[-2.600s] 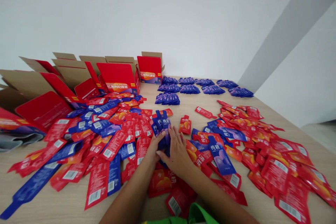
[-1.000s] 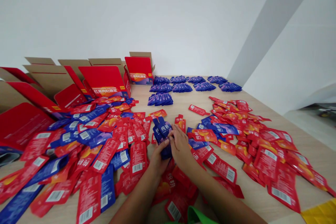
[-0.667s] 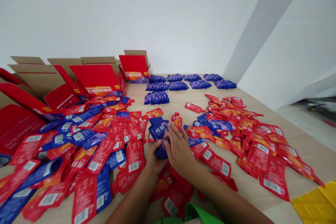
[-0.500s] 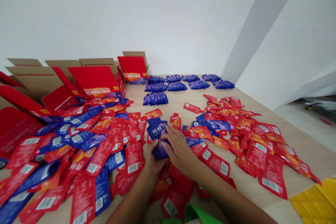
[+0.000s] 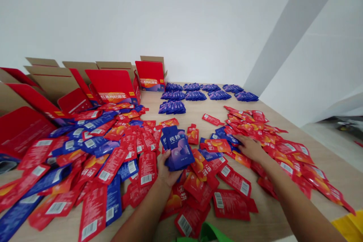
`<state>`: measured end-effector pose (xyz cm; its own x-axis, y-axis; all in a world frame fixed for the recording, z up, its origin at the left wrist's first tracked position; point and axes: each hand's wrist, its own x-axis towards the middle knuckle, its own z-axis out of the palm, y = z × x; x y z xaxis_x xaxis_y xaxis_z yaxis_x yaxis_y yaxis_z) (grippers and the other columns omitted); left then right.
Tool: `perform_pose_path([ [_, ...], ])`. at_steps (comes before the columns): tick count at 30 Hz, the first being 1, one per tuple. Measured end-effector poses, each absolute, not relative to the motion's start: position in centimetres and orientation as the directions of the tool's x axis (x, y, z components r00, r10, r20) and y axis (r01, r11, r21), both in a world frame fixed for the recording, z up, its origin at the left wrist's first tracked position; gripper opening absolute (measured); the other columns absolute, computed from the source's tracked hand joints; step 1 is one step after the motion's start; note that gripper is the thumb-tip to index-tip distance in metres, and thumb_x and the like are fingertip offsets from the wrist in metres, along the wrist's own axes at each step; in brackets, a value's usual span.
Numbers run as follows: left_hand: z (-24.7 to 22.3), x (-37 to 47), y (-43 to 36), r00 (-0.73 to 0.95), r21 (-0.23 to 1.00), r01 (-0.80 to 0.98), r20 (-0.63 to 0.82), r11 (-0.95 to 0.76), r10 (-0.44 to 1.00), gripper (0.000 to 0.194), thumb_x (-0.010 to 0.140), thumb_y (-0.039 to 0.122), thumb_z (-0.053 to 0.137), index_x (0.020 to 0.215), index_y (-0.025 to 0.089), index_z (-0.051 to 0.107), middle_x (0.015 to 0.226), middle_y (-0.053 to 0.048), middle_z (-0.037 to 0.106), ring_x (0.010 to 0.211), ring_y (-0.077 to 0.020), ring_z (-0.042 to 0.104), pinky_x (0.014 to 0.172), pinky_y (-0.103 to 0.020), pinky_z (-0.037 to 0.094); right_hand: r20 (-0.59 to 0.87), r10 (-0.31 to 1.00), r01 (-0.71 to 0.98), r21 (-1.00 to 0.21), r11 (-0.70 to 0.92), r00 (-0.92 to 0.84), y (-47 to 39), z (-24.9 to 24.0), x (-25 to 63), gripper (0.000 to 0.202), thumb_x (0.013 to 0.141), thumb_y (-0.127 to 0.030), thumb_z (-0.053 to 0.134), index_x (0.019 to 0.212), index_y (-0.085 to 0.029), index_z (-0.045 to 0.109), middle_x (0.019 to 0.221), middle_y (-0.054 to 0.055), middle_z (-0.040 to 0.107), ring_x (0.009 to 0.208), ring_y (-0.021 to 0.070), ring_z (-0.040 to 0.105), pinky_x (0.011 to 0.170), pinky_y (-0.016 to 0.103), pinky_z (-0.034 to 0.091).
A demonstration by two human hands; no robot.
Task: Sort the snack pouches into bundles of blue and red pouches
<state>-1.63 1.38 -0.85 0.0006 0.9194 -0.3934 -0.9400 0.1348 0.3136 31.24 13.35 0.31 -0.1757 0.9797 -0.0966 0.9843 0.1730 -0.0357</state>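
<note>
Several blue pouches (image 5: 179, 149) are fanned together in my left hand (image 5: 166, 170), whose thumb presses on them at the middle of the view. My right hand (image 5: 249, 148) reaches over the right-hand pile and touches a blue pouch (image 5: 228, 136) there; its fingertips are partly hidden, so its grip is unclear. Beside that pouch lies a red and orange pouch (image 5: 217, 145). Loose red pouches (image 5: 202, 162) lie just right of my left hand. A large mixed heap of red and blue pouches (image 5: 113, 132) spreads to the left.
Open red cartons (image 5: 109, 83) stand along the left back, with one more red carton (image 5: 150, 75) by the wall. Neat stacks of blue pouches (image 5: 172, 107) are lined up at the back of the table (image 5: 195, 115). Something yellow (image 5: 347, 227) shows at the lower right.
My right hand has left the blue pouches and moved right to the pile. The pouches in my left hand are now uncovered. The view has shifted slightly.
</note>
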Motion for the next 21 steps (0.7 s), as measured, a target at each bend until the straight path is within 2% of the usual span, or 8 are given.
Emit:
perform_pose_path([
  [3, -0.9, -1.7, 1.5, -0.02, 0.292, -0.946, -0.49, 0.143, 0.871, 0.016, 0.068, 0.021, 0.062, 0.083, 0.017, 0.061, 0.073, -0.003, 0.069, 0.066, -0.0182, 0.066, 0.068, -0.034, 0.054, -0.143, 0.959, 0.97, -0.056, 0.237, -0.243, 13.6, 0.9, 31.1, 0.053, 0.08, -0.017, 0.046, 0.133, -0.017, 0.047, 0.137, 0.013, 0.049, 0.125, 0.0288, 0.045, 0.1, 0.047, 0.035],
  [6, -0.7, -1.8, 1.5, -0.006, 0.281, -0.949, -0.464, 0.141, 0.886, 0.02, 0.067, 0.025, 0.063, 0.085, 0.017, 0.061, 0.074, -0.003, 0.069, 0.071, -0.0206, 0.067, 0.069, -0.036, 0.054, -0.17, 0.96, 0.975, -0.007, 0.222, -0.22, 13.7, 2.2, 30.3, 0.042, 0.084, -0.018, 0.042, 0.125, -0.014, 0.054, 0.125, 0.016, 0.059, 0.114, 0.0268, 0.056, 0.092, 0.038, 0.042],
  [8, -0.6, -1.8, 1.5, -0.002, 0.28, -0.95, -0.449, 0.139, 0.893, 0.023, 0.066, 0.026, 0.065, 0.086, 0.015, 0.061, 0.073, -0.004, 0.069, 0.073, -0.0221, 0.067, 0.07, -0.037, 0.054, -0.108, 0.992, 0.995, 0.063, 0.071, -0.064, 13.4, 3.6, 29.5, 0.037, 0.091, -0.023, 0.033, 0.113, -0.011, 0.06, 0.108, 0.019, 0.066, 0.099, 0.0278, 0.064, 0.079, 0.037, 0.047],
  [10, -0.6, -1.8, 1.5, -0.013, 0.283, -0.95, -0.461, 0.134, 0.887, 0.021, 0.066, 0.025, 0.066, 0.083, 0.015, 0.062, 0.07, -0.004, 0.069, 0.069, -0.0211, 0.067, 0.069, -0.036, 0.054, -0.002, 0.997, 0.991, 0.103, -0.082, 0.082, 12.4, 5.4, 28.2, 0.042, 0.094, -0.027, 0.026, 0.102, -0.008, 0.062, 0.092, 0.021, 0.069, 0.084, 0.0277, 0.068, 0.067, 0.035, 0.047],
  [13, -0.3, -1.4, 1.5, -0.055, 0.305, -0.946, -0.483, 0.109, 0.874, 0.013, 0.067, 0.02, 0.066, 0.079, 0.016, 0.062, 0.069, -0.002, 0.069, 0.065, -0.0186, 0.067, 0.068, -0.034, 0.054, 0.161, 0.982, 0.989, 0.097, -0.115, 0.098, 9.8, 8.5, 25.0, 0.041, 0.095, -0.03, 0.026, 0.095, -0.01, 0.062, 0.078, 0.017, 0.069, 0.072, 0.0247, 0.067, 0.057, 0.03, 0.042],
  [16, 0.0, -0.9, 1.4, -0.122, 0.373, -0.926, -0.447, 0.06, 0.886, 0.011, 0.066, 0.016, 0.066, 0.077, 0.015, 0.064, 0.07, -0.002, 0.07, 0.063, -0.0174, 0.066, 0.067, -0.033, 0.054, 0.255, 0.966, 0.998, 0.058, 0.026, -0.039, 6.7, 10.9, 20.0, 0.036, 0.094, -0.03, 0.03, 0.091, -0.014, 0.062, 0.071, 0.012, 0.068, 0.062, 0.0212, 0.065, 0.051, 0.027, 0.036],
  [18, 0.3, -0.5, 1.3, -0.138, 0.41, -0.911, -0.406, 0.046, 0.903, 0.012, 0.066, 0.015, 0.066, 0.078, 0.014, 0.065, 0.071, -0.003, 0.071, 0.062, -0.0166, 0.066, 0.066, -0.031, 0.054, 0.216, 0.959, 0.982, 0.001, 0.19, -0.185, 5.1, 11.4, 16.1, 0.032, 0.092, -0.028, 0.033, 0.087, -0.016, 0.062, 0.069, 0.009, 0.068, 0.059, 0.019, 0.063, 0.052, 0.026, 0.035],
  [21, 0.4, -0.3, 1.3, -0.095, 0.434, -0.898, -0.367, 0.08, 0.925, 0.012, 0.065, 0.014, 0.066, 0.077, 0.012, 0.066, 0.071, -0.004, 0.071, 0.061, -0.0165, 0.066, 0.064, -0.028, 0.053, 0.184, 0.913, 0.915, -0.116, 0.387, -0.363, 3.6, 10.1, 11.1, 0.027, 0.091, -0.022, 0.035, 0.089, -0.015, 0.061, 0.08, 0.011, 0.068, 0.071, 0.0209, 0.065, 0.06, 0.028, 0.041],
])
